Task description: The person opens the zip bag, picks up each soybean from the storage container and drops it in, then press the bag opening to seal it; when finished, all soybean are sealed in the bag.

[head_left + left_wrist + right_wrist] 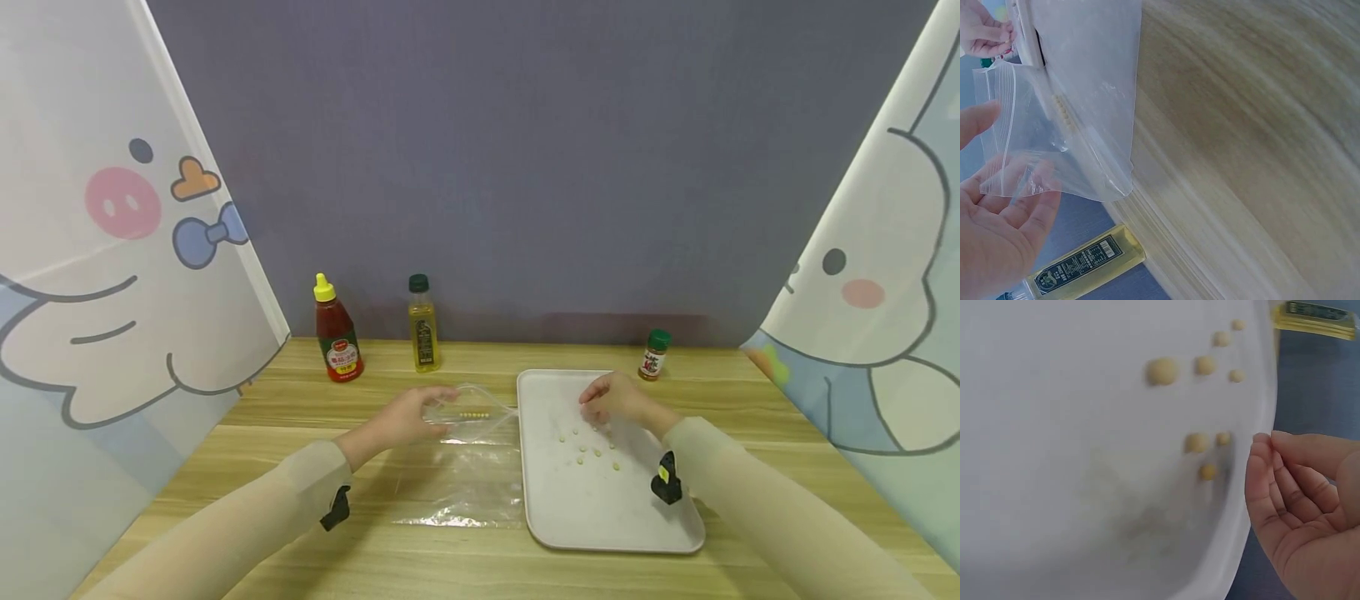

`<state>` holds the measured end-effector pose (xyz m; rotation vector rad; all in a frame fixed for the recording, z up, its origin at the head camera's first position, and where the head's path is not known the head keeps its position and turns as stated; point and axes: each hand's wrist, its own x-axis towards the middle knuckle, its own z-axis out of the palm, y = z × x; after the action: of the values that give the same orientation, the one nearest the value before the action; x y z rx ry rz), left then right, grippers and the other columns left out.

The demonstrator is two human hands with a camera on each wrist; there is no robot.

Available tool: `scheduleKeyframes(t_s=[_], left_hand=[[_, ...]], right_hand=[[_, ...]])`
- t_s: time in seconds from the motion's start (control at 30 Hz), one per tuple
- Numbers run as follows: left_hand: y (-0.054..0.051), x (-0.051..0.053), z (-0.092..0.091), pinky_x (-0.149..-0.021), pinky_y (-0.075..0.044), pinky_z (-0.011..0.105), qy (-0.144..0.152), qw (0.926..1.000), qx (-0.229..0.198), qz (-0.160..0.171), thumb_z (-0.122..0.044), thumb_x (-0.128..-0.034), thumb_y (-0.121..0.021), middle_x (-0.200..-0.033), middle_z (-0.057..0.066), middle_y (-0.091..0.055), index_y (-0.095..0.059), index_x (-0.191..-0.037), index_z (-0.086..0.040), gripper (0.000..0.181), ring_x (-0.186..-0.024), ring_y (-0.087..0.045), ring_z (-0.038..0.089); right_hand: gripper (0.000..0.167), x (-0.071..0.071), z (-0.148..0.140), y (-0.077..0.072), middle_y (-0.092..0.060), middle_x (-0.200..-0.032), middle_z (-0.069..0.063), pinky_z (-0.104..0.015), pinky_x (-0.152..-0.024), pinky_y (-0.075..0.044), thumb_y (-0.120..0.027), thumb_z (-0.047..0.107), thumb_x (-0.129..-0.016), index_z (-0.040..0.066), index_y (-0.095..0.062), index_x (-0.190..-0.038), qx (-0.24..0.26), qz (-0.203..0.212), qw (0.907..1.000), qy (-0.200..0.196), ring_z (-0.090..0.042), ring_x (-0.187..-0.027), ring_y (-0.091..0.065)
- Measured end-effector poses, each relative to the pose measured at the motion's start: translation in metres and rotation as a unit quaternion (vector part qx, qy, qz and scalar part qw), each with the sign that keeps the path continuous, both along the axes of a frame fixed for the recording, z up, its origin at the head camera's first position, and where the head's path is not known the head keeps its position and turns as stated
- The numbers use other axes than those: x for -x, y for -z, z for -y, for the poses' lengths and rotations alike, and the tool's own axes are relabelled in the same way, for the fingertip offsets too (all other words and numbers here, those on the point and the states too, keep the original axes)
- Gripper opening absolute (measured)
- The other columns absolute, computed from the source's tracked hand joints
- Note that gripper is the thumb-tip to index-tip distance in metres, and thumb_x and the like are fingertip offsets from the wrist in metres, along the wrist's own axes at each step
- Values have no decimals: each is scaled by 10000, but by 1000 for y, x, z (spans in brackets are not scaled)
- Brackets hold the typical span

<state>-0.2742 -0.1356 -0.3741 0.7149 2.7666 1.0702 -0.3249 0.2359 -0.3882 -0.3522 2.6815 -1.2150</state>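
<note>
My left hand (415,417) holds the mouth of a clear zip-lock bag (461,483) apart, its thumb at one lip and its fingers curled at the other. Several yellow soybeans (474,415) show in a row through the bag's plastic. Over the far part of a white tray (600,517), my right hand (617,398) has thumb and index fingertips pinched together. No bean can be seen between these fingertips (1261,439); a small one could be hidden. More soybeans (1196,442) lie scattered on the tray below and beside this hand.
Behind the bag stand a ketchup bottle (341,342) with a yellow cap and an oil bottle (424,329). A small green-capped spice jar (654,357) stands behind the tray's right side. A grey panel (480,183) closes off the wooden table's (360,558) back edge.
</note>
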Motion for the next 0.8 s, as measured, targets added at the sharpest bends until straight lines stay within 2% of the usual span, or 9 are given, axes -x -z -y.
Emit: scheduleKeyframes(t_s=[0.2,0.4,0.47,0.6,0.7,0.8], left_hand=[[0,0,0,-1039,-441,561,-2,10000,1,-15,-87,-812,-753,-1345,122,-588,-535,-1361,-77,591,-1236,-528,402],[0,0,0,-1037,-445,554,7,10000,-15,0,-90,-815,-751,-1344,121,-588,-537,-1359,-74,585,-1230,-532,393],[0,0,1,-1036,-448,551,19,10000,-12,-13,-92,-814,-751,-1343,124,-587,-537,-1358,-73,585,-1227,-534,391],[0,0,1,-1037,-449,546,42,10000,-6,-31,-100,-815,-751,-1343,129,-587,-537,-1357,-71,583,-1226,-536,391],[0,0,1,-1037,-449,546,63,10000,2,-44,-107,-816,-751,-1343,132,-587,-538,-1356,-69,582,-1225,-537,391],[0,1,1,-1038,-448,545,72,10000,14,-60,-105,-817,-751,-1342,132,-587,-539,-1356,-70,579,-1223,-538,388]], right_hand=[[291,9,0,-6,-740,-897,-79,-354,-766,-597,-686,55,-871,-127,-640,-1094,758,163,9970,-46,-101,-750,-666],[357,5,10,-23,-737,-1047,-117,-478,-923,-546,-689,118,-891,-85,-635,-1180,1027,306,9942,134,-210,-899,-702],[331,4,16,-28,-742,-1031,-108,-501,-936,-533,-700,129,-884,-57,-663,-1155,1053,274,9939,152,-254,-925,-702],[273,3,29,-38,-750,-973,-92,-508,-920,-539,-720,129,-865,-18,-702,-1095,1105,160,9937,75,-235,-858,-703],[238,1,40,-44,-749,-964,-85,-431,-866,-574,-720,121,-862,3,-713,-1068,1168,182,9930,13,-168,-804,-689],[261,-2,55,-50,-745,-973,-95,-358,-811,-592,-716,112,-865,-28,-696,-1084,1288,216,9913,-187,-151,-797,-683]])
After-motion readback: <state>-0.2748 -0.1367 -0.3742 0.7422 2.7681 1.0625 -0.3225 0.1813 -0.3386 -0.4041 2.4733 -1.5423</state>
